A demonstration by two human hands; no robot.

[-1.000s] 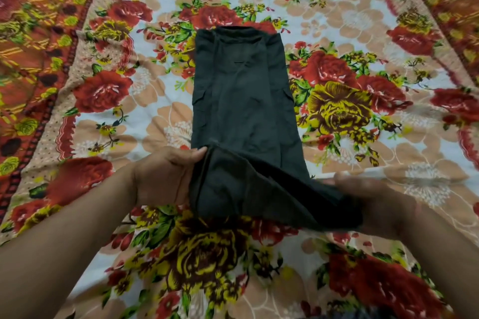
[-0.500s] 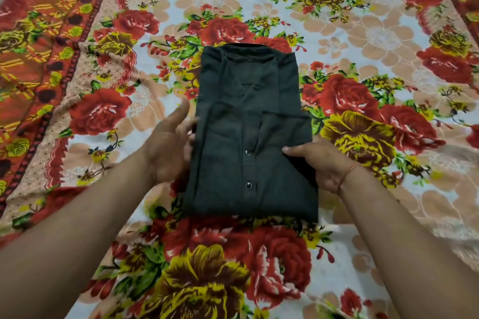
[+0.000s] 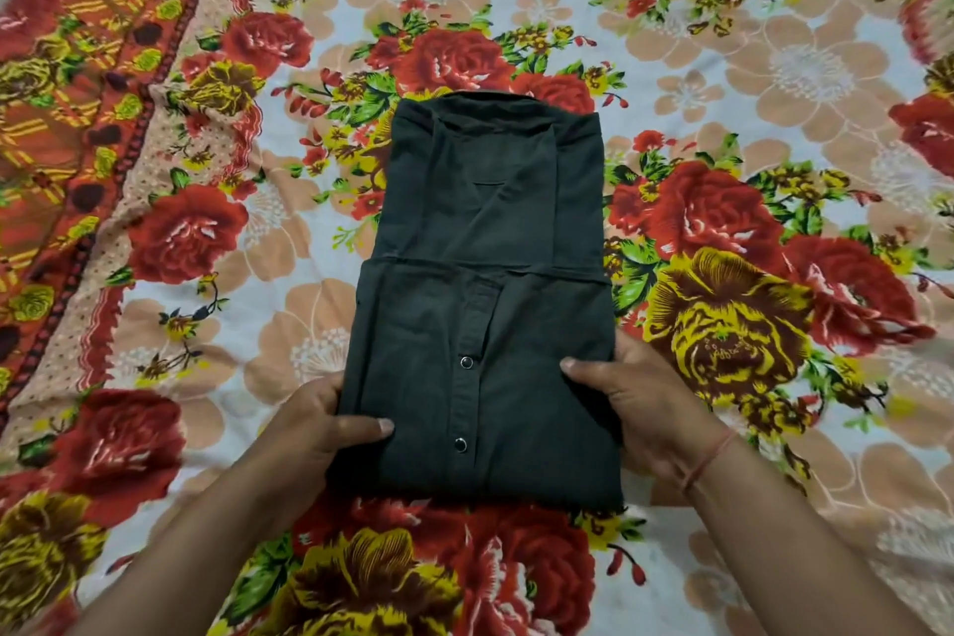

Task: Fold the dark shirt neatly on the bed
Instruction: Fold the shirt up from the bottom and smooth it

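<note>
The dark shirt lies on the bed as a long narrow rectangle, collar end far from me. Its lower part is doubled up over the middle, showing a button placket with two snaps. My left hand grips the near left edge of the doubled part, thumb on top and fingers underneath. On the near right edge my right hand does the same, thumb lying on the cloth. A thin orange thread circles the right wrist.
A bedsheet printed with red and yellow roses on pale ground covers the whole bed. A red-orange patterned border runs down its left side. Nothing else lies on the sheet.
The lower end of the shirt was lifted and laid over the middle. Both hands then slid down the folded part's sides to its near corners and now clasp them.
</note>
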